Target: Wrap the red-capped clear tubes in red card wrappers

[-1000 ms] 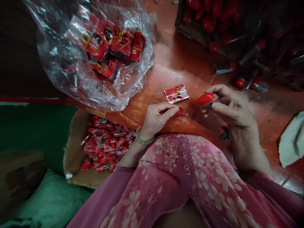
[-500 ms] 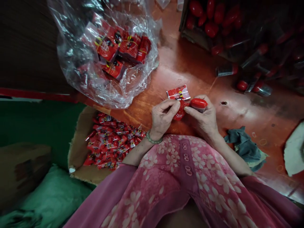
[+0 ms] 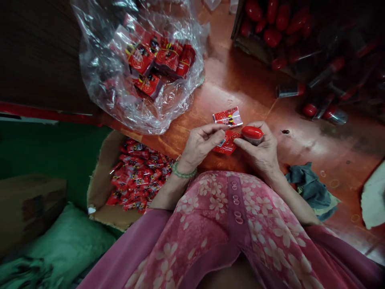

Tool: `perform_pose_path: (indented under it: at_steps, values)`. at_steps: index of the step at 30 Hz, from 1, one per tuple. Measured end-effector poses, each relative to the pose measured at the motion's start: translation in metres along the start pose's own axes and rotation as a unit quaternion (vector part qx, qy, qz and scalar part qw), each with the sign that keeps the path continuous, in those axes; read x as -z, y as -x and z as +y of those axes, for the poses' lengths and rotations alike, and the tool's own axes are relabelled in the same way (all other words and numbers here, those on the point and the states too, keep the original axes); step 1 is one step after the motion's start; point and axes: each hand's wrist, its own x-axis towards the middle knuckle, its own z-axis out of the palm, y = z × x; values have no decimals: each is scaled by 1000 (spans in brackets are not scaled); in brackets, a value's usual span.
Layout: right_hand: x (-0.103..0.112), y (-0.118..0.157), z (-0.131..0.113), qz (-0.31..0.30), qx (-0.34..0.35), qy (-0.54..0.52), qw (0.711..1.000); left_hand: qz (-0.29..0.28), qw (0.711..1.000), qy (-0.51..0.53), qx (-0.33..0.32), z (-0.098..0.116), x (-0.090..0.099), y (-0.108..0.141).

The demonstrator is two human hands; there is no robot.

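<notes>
My right hand [image 3: 261, 149] is closed round a container with a glossy red cap [image 3: 252, 132]; its thumb also presses on the right edge of a red printed wrapper [image 3: 228, 145]. At the wrapper's upper left, my left hand [image 3: 202, 144] has thumb and fingers close together over its edge; it pinches the wrapper there. A bundle of red and white printed wrappers [image 3: 227, 117] lies on the table just beyond both hands.
A clear plastic bag [image 3: 168, 116] with wrapper bundles lies at the upper left. Below it, a cardboard box [image 3: 104, 172] holds many red wrapped pieces. Red-capped containers [image 3: 290, 90] lie at the upper right. A dark cloth [image 3: 308, 184] is at the right.
My left hand has shifted slightly left, and the red wrapper now shows flatter and wider between the hands. The right hand still holds the red-capped container. The view has moved slightly.
</notes>
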Motion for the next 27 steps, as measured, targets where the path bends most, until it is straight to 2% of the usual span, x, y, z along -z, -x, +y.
perform_pose_path:
  at_steps: [3,5,9,13,16,21,24,27]
  values:
    - [-2,-2,-1,-9,6,-6,1000,-54,997,-51,17,1,8,1]
    - [-4,-3,0,-11,14,-14,1000,-66,994,-91,9,0,13,1]
    - [-4,-6,5,-44,7,-19,999,-66,991,-113,-3,-3,16,-1]
    - [8,-4,6,-98,-25,-43,994,-31,993,-117,-18,-2,9,-1]
    - [30,0,0,-91,-27,-17,995,-5,985,-153,-80,1,1,0]
    - [70,2,-17,-125,61,81,987,-11,955,-200,-218,7,-6,3]
    - [77,6,-31,-130,107,145,975,-29,932,-223,-284,10,-9,5]
    - [75,7,-40,-175,146,177,957,-46,917,-252,-306,12,-11,6]
